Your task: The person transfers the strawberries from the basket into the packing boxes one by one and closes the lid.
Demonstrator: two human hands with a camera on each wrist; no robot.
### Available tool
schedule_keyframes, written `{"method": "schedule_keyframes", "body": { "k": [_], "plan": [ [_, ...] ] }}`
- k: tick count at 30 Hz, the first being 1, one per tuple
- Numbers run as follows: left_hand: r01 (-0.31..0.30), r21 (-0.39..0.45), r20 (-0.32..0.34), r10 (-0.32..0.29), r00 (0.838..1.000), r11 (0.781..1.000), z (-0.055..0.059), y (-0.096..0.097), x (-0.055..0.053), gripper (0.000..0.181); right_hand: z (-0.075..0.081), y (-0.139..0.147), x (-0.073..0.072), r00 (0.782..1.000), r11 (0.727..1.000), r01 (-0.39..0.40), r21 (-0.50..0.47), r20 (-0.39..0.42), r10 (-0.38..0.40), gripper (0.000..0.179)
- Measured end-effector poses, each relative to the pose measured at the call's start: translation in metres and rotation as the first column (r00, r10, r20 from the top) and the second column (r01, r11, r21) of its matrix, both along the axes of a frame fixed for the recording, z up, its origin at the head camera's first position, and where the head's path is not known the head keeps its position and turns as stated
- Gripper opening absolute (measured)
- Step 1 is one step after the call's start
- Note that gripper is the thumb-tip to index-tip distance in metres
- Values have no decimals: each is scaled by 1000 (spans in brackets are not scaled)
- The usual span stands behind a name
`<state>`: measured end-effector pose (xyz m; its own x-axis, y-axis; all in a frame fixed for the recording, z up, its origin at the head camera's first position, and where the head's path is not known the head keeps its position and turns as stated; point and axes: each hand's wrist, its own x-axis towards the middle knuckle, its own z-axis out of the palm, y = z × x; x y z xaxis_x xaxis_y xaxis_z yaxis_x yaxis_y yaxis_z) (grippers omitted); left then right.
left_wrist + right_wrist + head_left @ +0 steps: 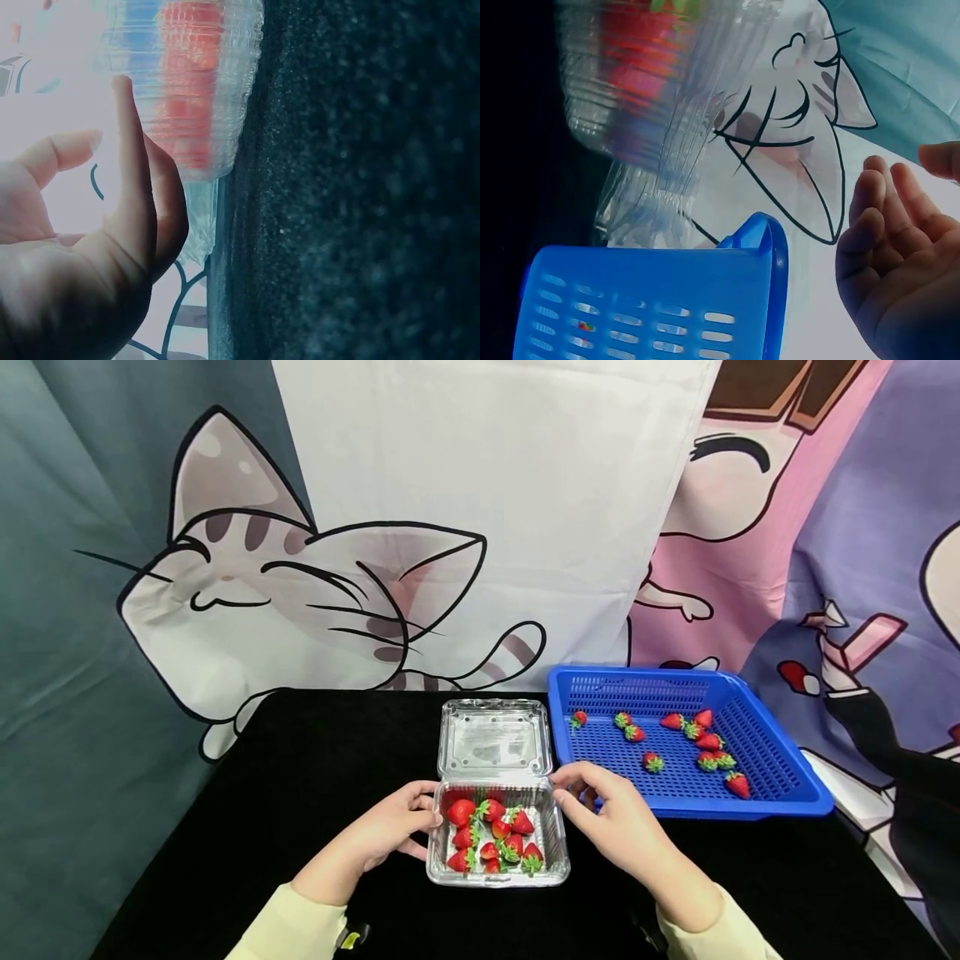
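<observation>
A clear plastic clamshell box (498,880) stands on the black-covered table with its lid (495,735) folded back away from me. Several strawberries (461,812) lie inside its base. My left hand (386,827) is at the box's left side, fingertips right at the wall and thumb near the rim. In the left wrist view, one finger (133,150) reaches straight toward the ribbed side. My right hand (618,818) hovers by the right rear corner, near the hinge, its fingers loosely bent with nothing between them. The right wrist view has this hand (900,255) apart from the box.
A blue perforated basket (750,814) stands behind and right of the box, close beside the lid. Several strawberries (652,762) are scattered on its floor. Behind the black table cover (300,777) hangs a printed cloth (495,443) with a cartoon cat.
</observation>
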<state>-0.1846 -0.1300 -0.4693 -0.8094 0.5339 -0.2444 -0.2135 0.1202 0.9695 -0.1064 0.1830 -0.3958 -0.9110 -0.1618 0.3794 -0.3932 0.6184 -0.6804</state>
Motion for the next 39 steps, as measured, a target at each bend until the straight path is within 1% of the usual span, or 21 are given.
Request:
{"method": "schedule_keyframes", "body": {
  "k": [3,6,11,15,18,21,25,27,29,33,39],
  "plan": [
    [-8,-12,0,8,1000,1000,0,1,0,62,-3,-1,1,1000,1000,16,-23,-10,-16,15],
    [-15,-27,-3,15,1000,1000,1,2,0,65,-5,-3,1,1000,1000,13,-11,19,-13,13],
    [-23,-40,-18,22,1000,999,4,3,1,71,-7,-7,1,997,998,-8,61,82,3,10],
    [-29,-45,-23,28,999,999,5,4,2,72,-6,-8,3,995,994,-15,105,102,4,9],
    [-32,-47,-22,31,999,998,6,4,3,71,-6,-9,4,992,993,-10,122,122,-5,9],
    [-32,-45,-22,31,999,998,6,4,3,71,-6,-10,5,987,987,0,162,159,-26,9],
    [-30,-43,-22,29,999,999,7,4,4,71,-8,-12,7,972,963,12,269,222,-74,12],
    [-27,-47,-24,26,999,999,7,4,4,70,-10,-14,8,963,947,16,322,250,-101,19],
    [-25,-54,-25,24,999,998,8,4,4,70,-11,-15,9,959,929,15,370,259,-119,27],
    [-26,-70,-31,23,999,997,11,3,6,70,-15,-19,9,959,896,41,442,235,-160,37],
    [-32,-96,-38,29,999,995,13,1,6,70,-19,-24,11,963,852,71,519,185,-193,45]
  ]
}}
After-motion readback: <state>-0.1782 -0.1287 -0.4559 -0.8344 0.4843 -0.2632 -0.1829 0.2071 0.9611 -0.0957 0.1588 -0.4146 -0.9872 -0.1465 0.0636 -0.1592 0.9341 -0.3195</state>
